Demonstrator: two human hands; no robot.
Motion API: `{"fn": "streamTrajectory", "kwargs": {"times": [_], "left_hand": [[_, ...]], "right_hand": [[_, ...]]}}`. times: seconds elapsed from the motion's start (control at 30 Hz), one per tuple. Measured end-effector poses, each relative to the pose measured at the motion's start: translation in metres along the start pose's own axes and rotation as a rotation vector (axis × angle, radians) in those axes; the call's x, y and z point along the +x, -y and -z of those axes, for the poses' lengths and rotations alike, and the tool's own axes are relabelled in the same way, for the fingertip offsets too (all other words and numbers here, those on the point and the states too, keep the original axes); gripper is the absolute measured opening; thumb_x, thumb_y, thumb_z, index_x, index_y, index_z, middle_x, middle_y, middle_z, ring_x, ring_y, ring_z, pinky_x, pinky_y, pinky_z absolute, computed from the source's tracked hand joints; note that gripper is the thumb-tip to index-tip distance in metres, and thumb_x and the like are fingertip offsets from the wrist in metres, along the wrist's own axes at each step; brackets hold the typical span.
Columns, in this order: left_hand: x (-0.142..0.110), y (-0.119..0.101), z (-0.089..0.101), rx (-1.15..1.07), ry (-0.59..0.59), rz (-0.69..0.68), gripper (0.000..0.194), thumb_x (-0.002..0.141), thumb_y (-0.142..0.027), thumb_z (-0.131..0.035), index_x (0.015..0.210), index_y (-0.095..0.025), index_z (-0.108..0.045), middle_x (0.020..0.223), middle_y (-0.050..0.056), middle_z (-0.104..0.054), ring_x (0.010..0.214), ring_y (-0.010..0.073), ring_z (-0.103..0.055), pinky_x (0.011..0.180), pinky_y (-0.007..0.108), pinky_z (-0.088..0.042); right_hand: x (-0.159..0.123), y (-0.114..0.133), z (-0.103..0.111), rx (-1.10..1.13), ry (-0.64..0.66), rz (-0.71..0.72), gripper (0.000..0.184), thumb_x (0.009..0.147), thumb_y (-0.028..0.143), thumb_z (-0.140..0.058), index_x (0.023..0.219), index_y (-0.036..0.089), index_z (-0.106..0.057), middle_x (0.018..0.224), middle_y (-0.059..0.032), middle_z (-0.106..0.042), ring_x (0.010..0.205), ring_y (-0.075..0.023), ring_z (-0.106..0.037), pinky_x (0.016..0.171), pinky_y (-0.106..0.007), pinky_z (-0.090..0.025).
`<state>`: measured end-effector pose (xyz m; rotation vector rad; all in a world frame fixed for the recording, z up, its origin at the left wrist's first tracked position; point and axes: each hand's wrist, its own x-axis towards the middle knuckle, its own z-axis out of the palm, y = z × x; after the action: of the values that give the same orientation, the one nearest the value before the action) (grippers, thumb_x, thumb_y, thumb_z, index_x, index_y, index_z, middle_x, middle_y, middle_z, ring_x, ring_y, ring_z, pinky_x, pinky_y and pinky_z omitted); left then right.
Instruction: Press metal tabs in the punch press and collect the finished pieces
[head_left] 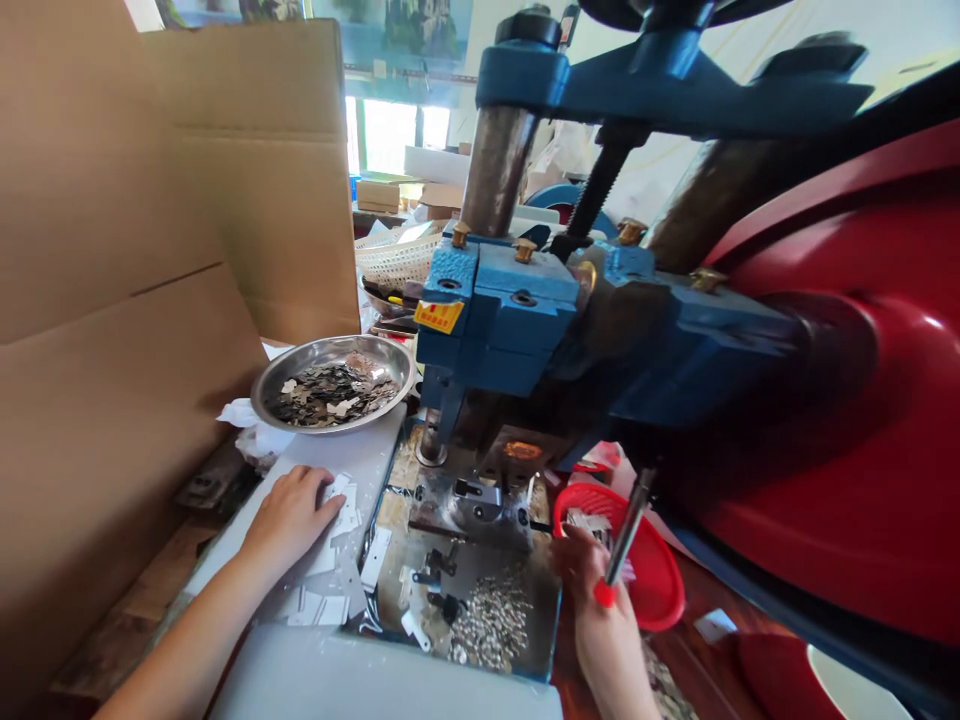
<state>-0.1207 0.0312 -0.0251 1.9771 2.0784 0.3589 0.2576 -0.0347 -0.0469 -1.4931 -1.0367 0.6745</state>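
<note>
My left hand (289,515) lies on the flat metal pieces (345,515) at the left of the press, thumb apart from the fingers; I see nothing gripped in it. Beside the red basket (664,590), my right hand (604,620) is partly behind a metal lever (630,525) with a red knob. Its fingers are blurred by the basket's near rim, so their grip is unclear. Between the hands is the blue press (499,320). A metal piece (480,492) sits on its die (435,510). Small shiny parts (491,620) lie heaped on the press bed in front.
A steel bowl (334,425) of flat metal pieces stands behind my left hand. Tall cardboard (262,200) walls off the left side. The large red flywheel (847,420) fills the right. A red and white container (787,675) is at lower right.
</note>
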Motion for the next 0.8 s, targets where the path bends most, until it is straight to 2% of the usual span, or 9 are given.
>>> {"fn": "streamTrajectory", "kwargs": {"times": [0.07,0.17,0.23,0.33,0.5,0.57,0.63,0.7,0.8], "left_hand": [[0.005,-0.003,-0.003,-0.040,0.025,-0.013,0.028,0.079,-0.039,-0.052,0.097,-0.021,-0.064,0.098,0.008,-0.059,0.096,0.0261,-0.055,0.089,0.038,-0.040],[0.010,-0.008,-0.003,-0.070,0.049,-0.037,0.023,0.078,-0.033,-0.054,0.094,-0.021,-0.065,0.095,0.007,-0.060,0.095,0.0251,-0.056,0.088,0.036,-0.040],[0.010,-0.013,-0.001,-0.082,0.056,-0.066,0.019,0.078,-0.033,-0.054,0.088,-0.021,-0.064,0.092,0.006,-0.061,0.093,0.0248,-0.056,0.085,0.035,-0.041],[0.006,-0.022,0.003,-0.135,0.062,-0.070,0.016,0.080,-0.034,-0.053,0.086,-0.023,-0.063,0.087,0.004,-0.065,0.088,0.0238,-0.059,0.079,0.033,-0.043],[-0.007,-0.042,0.001,-0.475,0.041,-0.057,0.036,0.084,-0.034,-0.047,0.116,-0.022,-0.059,0.112,0.005,-0.065,0.101,0.0221,-0.060,0.088,0.033,-0.044],[-0.013,-0.052,-0.002,-0.619,0.072,-0.083,0.038,0.084,-0.035,-0.048,0.117,-0.022,-0.059,0.118,0.005,-0.063,0.106,0.0221,-0.058,0.092,0.033,-0.043],[-0.019,-0.063,-0.004,-0.708,0.119,-0.085,0.037,0.084,-0.035,-0.049,0.117,-0.022,-0.060,0.116,0.005,-0.065,0.103,0.0222,-0.059,0.092,0.034,-0.044],[-0.023,-0.072,-0.006,-0.748,0.173,-0.075,0.038,0.083,-0.034,-0.050,0.119,-0.023,-0.059,0.111,0.005,-0.066,0.098,0.0217,-0.061,0.088,0.034,-0.046],[-0.028,-0.081,-0.010,-0.771,0.216,-0.056,0.041,0.082,-0.030,-0.049,0.122,-0.023,-0.057,0.104,0.004,-0.067,0.091,0.0198,-0.061,0.085,0.033,-0.047]], "right_hand": [[0.012,0.009,-0.013,-0.068,0.076,-0.031,0.047,0.077,0.061,-0.051,0.095,0.019,-0.065,0.085,-0.0070,-0.070,0.080,-0.0235,-0.066,0.069,-0.034,-0.052],[0.031,0.025,-0.039,-0.281,0.201,0.152,0.043,0.077,0.055,-0.051,0.095,0.019,-0.065,0.093,-0.0082,-0.069,0.089,-0.0235,-0.063,0.077,-0.035,-0.049],[0.040,0.035,-0.056,-0.431,0.227,0.232,0.037,0.076,0.053,-0.053,0.086,0.020,-0.065,0.088,-0.0079,-0.068,0.085,-0.0231,-0.062,0.075,-0.035,-0.048],[0.045,0.043,-0.066,-0.497,0.201,0.215,0.034,0.077,0.052,-0.051,0.071,0.020,-0.061,0.073,-0.0049,-0.065,0.072,-0.0202,-0.060,0.067,-0.032,-0.046],[0.037,0.037,-0.029,-0.257,0.008,0.039,0.041,0.072,0.058,-0.054,0.076,0.018,-0.061,0.064,-0.0025,-0.062,0.060,-0.0172,-0.057,0.056,-0.029,-0.044],[0.027,0.031,-0.007,-0.150,-0.112,0.002,0.044,0.071,0.058,-0.058,0.087,0.016,-0.061,0.074,-0.0051,-0.066,0.066,-0.0189,-0.061,0.061,-0.030,-0.047],[0.014,0.025,0.006,-0.199,-0.176,-0.008,0.047,0.073,0.053,-0.059,0.101,0.016,-0.059,0.085,-0.0077,-0.069,0.075,-0.0214,-0.064,0.067,-0.033,-0.049],[-0.001,0.022,0.004,-0.354,-0.088,0.077,0.039,0.077,0.049,-0.056,0.098,0.018,-0.063,0.087,-0.0081,-0.069,0.080,-0.0226,-0.064,0.072,-0.035,-0.049],[-0.018,0.021,-0.020,-0.569,0.276,0.374,0.026,0.086,0.037,-0.047,0.089,0.023,-0.068,0.085,-0.0053,-0.070,0.082,-0.0205,-0.064,0.075,-0.034,-0.049]]}}
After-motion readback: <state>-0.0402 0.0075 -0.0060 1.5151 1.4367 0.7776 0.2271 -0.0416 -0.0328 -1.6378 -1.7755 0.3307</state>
